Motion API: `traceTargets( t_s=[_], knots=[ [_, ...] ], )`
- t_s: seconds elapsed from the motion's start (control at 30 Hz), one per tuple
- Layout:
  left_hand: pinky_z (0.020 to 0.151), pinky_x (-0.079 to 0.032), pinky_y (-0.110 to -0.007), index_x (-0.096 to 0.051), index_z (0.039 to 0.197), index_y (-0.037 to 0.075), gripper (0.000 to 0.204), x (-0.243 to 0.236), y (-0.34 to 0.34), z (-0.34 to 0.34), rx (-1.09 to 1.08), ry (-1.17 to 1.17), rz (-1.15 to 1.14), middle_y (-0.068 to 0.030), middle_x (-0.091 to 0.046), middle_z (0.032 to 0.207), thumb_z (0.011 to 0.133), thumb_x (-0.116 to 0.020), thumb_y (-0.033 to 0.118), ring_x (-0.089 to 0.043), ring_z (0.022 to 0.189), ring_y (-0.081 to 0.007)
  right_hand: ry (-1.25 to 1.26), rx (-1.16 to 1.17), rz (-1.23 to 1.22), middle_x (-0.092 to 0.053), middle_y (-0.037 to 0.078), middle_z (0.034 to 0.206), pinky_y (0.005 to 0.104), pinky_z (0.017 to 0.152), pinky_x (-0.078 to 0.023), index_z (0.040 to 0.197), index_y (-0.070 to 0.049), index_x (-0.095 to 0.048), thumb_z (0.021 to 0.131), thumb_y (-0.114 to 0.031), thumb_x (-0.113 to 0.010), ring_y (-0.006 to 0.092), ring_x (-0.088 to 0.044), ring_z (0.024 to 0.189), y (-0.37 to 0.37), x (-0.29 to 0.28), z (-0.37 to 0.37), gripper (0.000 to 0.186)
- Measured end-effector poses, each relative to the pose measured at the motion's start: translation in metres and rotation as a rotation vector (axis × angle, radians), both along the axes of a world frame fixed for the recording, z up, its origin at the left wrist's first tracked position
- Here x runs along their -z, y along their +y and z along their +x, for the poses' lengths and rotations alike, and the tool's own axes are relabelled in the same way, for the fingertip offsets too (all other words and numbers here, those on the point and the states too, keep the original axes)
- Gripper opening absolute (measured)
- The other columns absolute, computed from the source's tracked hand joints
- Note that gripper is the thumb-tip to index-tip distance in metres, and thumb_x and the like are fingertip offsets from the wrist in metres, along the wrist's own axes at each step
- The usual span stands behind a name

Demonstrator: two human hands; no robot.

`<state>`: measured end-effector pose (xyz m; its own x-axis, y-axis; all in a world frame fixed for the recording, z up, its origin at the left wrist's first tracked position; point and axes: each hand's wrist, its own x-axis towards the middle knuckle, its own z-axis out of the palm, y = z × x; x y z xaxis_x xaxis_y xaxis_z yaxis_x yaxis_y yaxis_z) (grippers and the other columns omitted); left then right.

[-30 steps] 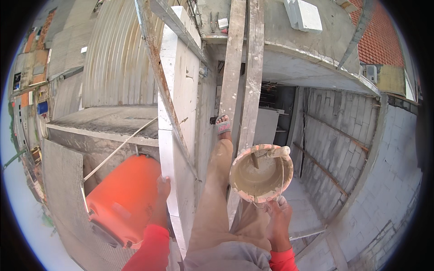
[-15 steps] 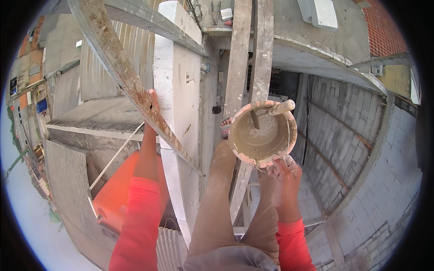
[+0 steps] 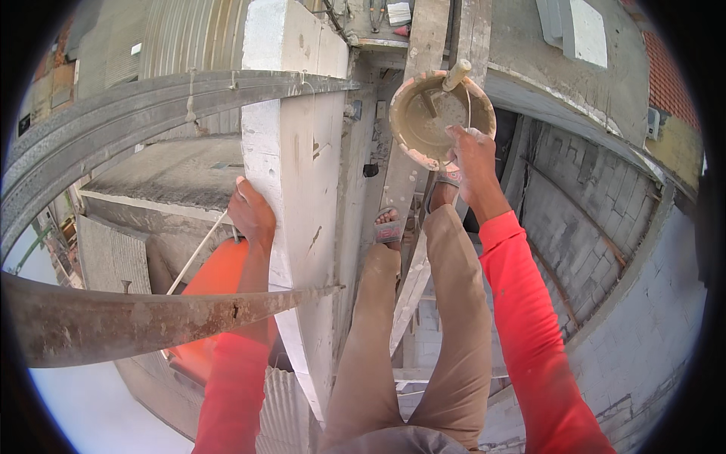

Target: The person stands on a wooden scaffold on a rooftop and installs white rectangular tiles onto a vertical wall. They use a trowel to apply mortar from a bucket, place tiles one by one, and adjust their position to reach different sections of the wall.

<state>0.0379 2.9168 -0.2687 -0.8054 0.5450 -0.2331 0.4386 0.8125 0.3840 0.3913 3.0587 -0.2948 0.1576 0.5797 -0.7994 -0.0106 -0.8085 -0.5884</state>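
Concrete wall (image 3: 291, 151), right hand (image 3: 473, 155) (gripping) bucket (image 3: 439, 113)

Outdoor site, bright daylight. White rendered concrete column (image 3: 291, 174) seen at centre. Grey block wall (image 3: 582, 204) noted at right, red tiled roof (image 3: 669, 72) beyond. Corrugated metal sheeting (image 3: 181, 34) upper left; rusty curved steel bar (image 3: 151, 318) across foreground.

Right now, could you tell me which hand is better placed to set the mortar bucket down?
Right: the right hand already holds the bucket by its rim, while the left hand braces on the white wall.
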Motion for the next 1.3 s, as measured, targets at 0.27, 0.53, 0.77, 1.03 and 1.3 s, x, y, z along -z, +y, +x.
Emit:
traceTargets(
  t_s=[0.27,0.53,0.77,1.03,1.3],
  knots=[
    [0.083,-0.045,-0.057,-0.07,0.093,-0.011,0.072,0.005,-0.003,-0.002,-0.057,-0.042,0.007,-0.0337,-0.069,0.09,0.11,-0.034,0.048,-0.062,0.087,-0.0513,-0.021,-0.089,0.062,-0.06,0.005,0.079,0.0349,0.065,-0.045,0.092,0.002,-0.069,0.094,-0.027,-0.07,0.0165,-0.054,0.067,0.066,0.085,-0.005,0.029],
    [0.08,-0.046,-0.055,-0.07,0.095,-0.012,0.07,0.004,-0.004,-0.004,-0.002,-0.015,-0.034,-0.033,-0.069,0.088,0.11,-0.035,0.047,-0.062,0.083,-0.0502,-0.013,-0.043,0.0,-0.05,-0.001,0.072,0.033,0.064,-0.043,0.086,-0.005,-0.066,0.097,-0.027,-0.069,0.016,-0.05,0.063,0.061,0.081,-0.023,0.025],
    [0.083,-0.043,-0.057,-0.068,0.096,-0.014,0.072,0.003,-0.003,-0.003,-0.049,-0.118,0.012,-0.0358,-0.068,0.091,0.11,-0.034,0.047,-0.061,0.085,-0.0485,0.041,-0.001,0.0,-0.049,-0.002,0.07,0.0334,0.065,-0.047,0.08,-0.009,-0.06,0.099,-0.023,-0.065,0.014,-0.052,0.064,0.039,0.107,0.016,0.024],
    [0.086,-0.043,-0.059,-0.07,0.095,-0.014,0.074,0.0,-0.001,0.0,-0.027,-0.039,-0.042,-0.0341,-0.07,0.092,0.109,-0.032,0.049,-0.061,0.089,-0.0514,-0.989,-0.407,0.114,-0.072,0.022,0.105,0.0509,0.091,-0.053,0.112,0.008,-0.07,0.094,-0.032,-0.067,0.0351,-0.071,0.106,0.028,0.075,-0.002,0.044],
    [0.086,-0.043,-0.062,-0.07,0.097,-0.016,0.077,0.0,-0.002,0.004,-0.023,-0.037,0.01,-0.0399,-0.069,0.096,0.108,-0.033,0.05,-0.062,0.09,-0.0567,-0.31,-0.616,0.632,-0.074,0.021,0.087,0.0498,0.073,-0.055,0.089,0.004,-0.071,0.092,-0.046,-0.077,0.0378,-0.073,0.08,0.001,-0.061,-0.171,0.051]
  ],
)
